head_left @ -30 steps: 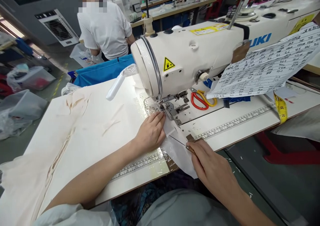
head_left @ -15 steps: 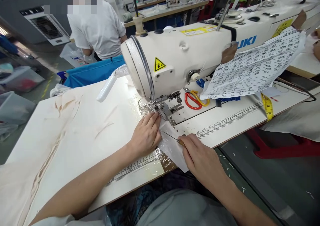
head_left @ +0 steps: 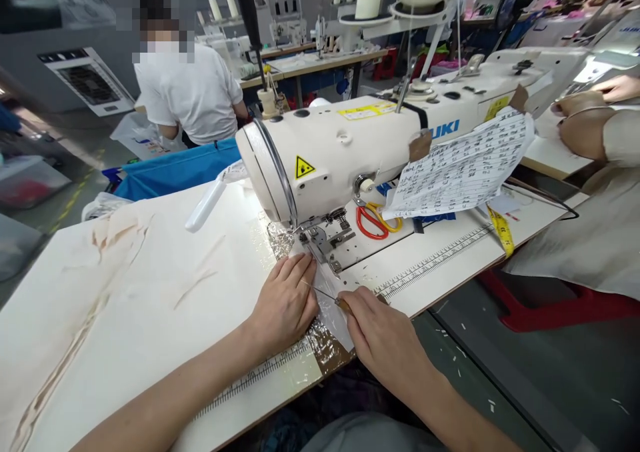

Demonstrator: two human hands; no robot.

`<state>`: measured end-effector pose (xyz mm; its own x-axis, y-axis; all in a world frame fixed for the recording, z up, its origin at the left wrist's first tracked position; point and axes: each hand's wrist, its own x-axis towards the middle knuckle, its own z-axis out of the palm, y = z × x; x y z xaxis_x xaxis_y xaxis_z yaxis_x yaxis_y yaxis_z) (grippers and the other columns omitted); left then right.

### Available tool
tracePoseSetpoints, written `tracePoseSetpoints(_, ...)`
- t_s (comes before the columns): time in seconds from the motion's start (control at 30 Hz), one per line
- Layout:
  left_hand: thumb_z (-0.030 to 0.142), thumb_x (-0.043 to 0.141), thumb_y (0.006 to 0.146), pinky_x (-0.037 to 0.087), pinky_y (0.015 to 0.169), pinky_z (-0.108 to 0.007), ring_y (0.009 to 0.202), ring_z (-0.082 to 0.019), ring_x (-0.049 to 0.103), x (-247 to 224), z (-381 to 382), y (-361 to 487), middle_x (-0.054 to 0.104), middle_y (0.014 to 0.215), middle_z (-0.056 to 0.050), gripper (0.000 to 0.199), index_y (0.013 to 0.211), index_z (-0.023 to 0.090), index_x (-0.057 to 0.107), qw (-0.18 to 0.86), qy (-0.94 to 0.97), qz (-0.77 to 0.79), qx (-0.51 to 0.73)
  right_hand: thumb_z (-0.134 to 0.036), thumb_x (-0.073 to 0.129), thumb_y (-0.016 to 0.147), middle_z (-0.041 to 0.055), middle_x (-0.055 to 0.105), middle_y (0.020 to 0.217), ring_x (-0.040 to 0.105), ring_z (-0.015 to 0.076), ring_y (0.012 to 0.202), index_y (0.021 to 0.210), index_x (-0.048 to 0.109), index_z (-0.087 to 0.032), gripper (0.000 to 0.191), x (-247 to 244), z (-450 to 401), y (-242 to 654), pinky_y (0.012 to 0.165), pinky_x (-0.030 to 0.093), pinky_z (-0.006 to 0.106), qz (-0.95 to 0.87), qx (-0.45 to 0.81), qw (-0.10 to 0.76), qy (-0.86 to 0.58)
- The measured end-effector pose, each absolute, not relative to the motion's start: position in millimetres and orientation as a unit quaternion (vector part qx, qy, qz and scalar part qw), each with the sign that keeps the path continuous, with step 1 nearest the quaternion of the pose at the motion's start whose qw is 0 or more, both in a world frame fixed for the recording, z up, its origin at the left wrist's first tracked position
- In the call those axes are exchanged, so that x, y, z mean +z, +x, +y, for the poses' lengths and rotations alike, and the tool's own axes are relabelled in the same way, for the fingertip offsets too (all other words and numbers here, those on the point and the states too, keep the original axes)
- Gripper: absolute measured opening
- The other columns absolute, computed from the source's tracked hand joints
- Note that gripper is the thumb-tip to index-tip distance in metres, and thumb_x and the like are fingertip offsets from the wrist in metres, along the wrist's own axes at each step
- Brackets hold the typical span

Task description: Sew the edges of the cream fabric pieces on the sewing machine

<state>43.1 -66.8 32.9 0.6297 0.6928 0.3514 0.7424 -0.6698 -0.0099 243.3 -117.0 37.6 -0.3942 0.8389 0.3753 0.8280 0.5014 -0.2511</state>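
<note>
My left hand (head_left: 287, 299) is closed on thin white fabric (head_left: 330, 305), its fingertips pressing down just in front of the presser foot of a sewing machine (head_left: 325, 165). In my right hand (head_left: 380, 325) is an awl (head_left: 344, 304) with a wooden handle. Its thin metal shaft points left across the fabric, and its tip lies by my left fingers. Under the fabric, clear shiny film covers the table edge. Red and yellow handled scissors (head_left: 373, 222) lie behind the presser foot, partly beneath the machine head.
A handwritten paper sheet (head_left: 460, 165) hangs from the machine arm. A yellow tape measure (head_left: 501, 233) lies at the table's front edge. Pale cloth (head_left: 65, 345) spreads over the left side. A co-worker (head_left: 190, 92) stands beyond a blue cloth bin (head_left: 175, 172); another person's arm (head_left: 585, 125) is at right.
The view has tilted up, showing thread cones and another person at right. The awl tip has come closer to my left fingers. Both hands stay at the fabric.
</note>
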Motion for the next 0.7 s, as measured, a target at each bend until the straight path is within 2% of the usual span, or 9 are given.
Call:
tracePoseSetpoints(0.23,0.023,0.033,0.099,0.039,0.113,-0.052,0.134,-0.031,0.041,32.7,-60.8,41.3,0.052,0.138,-0.016,0.044,0.136,0.005,0.049,0.088,-0.885,-0.438,-0.129,-0.003,0.047,0.089,0.0038,0.066,0.089,0.062,0.0145,0.062,0.107,0.061,-0.015,0.026,37.4,-109.3,238.0,0.049,0.044,0.024,-0.835,0.006,0.232,-0.498)
tracePoseSetpoints(0.37,0.023,0.041,0.096,0.047,0.104,-0.054,0.126,-0.034,0.044,31.2,-56.0,40.2,0.054,0.130,-0.017,0.042,0.134,0.009,0.053,0.085,-0.866,-0.477,-0.127,-0.003,0.050,0.088,0.0034,0.067,0.089,0.064,0.0157,0.063,0.106,0.062,-0.016,0.025,38.2,-104.3,233.0,0.050,0.045,0.025,-0.831,0.025,0.213,-0.514)
tracePoseSetpoints(0.5,0.019,0.042,0.094,0.051,0.098,-0.051,0.120,-0.033,0.048,30.2,-45.9,34.9,0.056,0.125,-0.018,0.041,0.131,0.006,0.055,0.095,-0.872,-0.460,-0.141,-0.004,0.049,0.089,0.0043,0.068,0.088,0.066,0.0186,0.062,0.108,0.063,-0.016,0.026,36.4,-98.9,227.3,0.049,0.046,0.028,-0.825,0.033,0.205,-0.526)
tracePoseSetpoints(0.7,0.007,0.037,0.091,0.046,0.107,-0.052,0.125,-0.031,0.049,33.4,-31.6,22.8,0.061,0.127,-0.013,0.040,0.124,0.009,0.060,0.149,-0.880,-0.431,-0.132,-0.006,0.044,0.090,0.0074,0.073,0.091,0.071,0.0206,0.071,0.109,0.063,-0.012,0.028,30.2,-99.1,222.6,0.057,0.053,0.030,-0.805,0.079,0.281,-0.517)
